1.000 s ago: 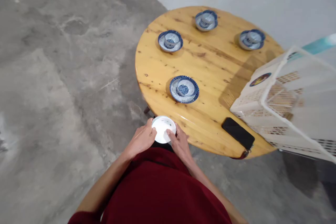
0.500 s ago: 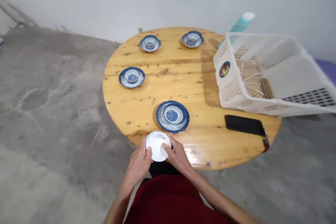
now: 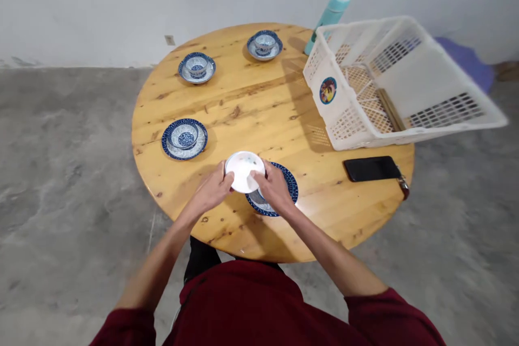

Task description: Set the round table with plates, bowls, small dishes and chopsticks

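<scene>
My left hand [image 3: 215,186] and my right hand [image 3: 275,186] grip a small round white dish [image 3: 243,173] from both sides, thumbs on its top. Faint coloured marks show near its far edge; whether it is one dish or a stack I cannot tell. The dish is held over the table, partly covering a blue-and-white plate [image 3: 291,184] in front of me. My right hand hides more of that plate and most of what sits on it. Left of my hands lies another blue-patterned plate [image 3: 190,152] with a bowl [image 3: 183,134] on it.
The round wooden table [image 3: 235,111] also bears two far plates with bowls [image 3: 197,65] [image 3: 265,43]. At right stands a white plastic basket [image 3: 344,113] with chopsticks [image 3: 391,110] inside. A black phone [image 3: 372,168] lies before it, a turquoise bottle [image 3: 330,16] behind.
Both hands have moved forward with the white dish, from the table's near edge to over the nearest plate. The camera view has shifted to the right.
</scene>
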`<state>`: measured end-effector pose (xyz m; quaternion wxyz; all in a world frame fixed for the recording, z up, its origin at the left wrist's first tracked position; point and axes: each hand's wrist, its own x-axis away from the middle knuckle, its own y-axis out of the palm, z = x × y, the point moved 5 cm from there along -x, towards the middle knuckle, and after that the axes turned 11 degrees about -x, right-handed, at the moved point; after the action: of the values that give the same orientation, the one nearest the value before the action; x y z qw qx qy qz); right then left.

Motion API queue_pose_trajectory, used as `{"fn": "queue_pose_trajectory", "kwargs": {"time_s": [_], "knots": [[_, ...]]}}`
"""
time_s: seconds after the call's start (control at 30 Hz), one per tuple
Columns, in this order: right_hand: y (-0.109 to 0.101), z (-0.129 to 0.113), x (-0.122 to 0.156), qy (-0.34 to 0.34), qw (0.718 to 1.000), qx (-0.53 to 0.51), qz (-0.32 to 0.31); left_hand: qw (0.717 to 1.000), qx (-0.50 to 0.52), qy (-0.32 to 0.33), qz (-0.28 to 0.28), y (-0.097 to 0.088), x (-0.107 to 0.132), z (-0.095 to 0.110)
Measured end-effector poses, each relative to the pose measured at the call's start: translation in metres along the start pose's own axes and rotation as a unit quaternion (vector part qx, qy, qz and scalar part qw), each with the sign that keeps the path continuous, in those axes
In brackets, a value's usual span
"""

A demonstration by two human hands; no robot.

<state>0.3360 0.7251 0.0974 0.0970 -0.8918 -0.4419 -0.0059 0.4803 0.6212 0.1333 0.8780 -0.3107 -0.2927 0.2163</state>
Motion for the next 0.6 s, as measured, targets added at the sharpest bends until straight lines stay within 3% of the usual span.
{"fn": "queue_pose_trajectory", "kwargs": {"time_s": [0.17,0.33,0.47,0.6], "knots": [[0.008,0.010,-0.059,0.046,0.992,-0.046,0.104,0.992,-0.069,0.071,-0.077,-0.039,-0.085,-0.004],[0.025,0.032,-0.099,0.136,0.968,-0.102,0.185,0.974,-0.138,0.106,-0.147,-0.057,-0.152,-0.019],[0.039,0.049,-0.134,0.172,0.946,-0.136,0.238,0.968,-0.163,0.114,-0.154,-0.062,-0.205,-0.032],[0.045,0.061,-0.175,0.179,0.935,-0.134,0.274,0.978,-0.118,0.113,-0.130,-0.063,-0.252,-0.039]]}}
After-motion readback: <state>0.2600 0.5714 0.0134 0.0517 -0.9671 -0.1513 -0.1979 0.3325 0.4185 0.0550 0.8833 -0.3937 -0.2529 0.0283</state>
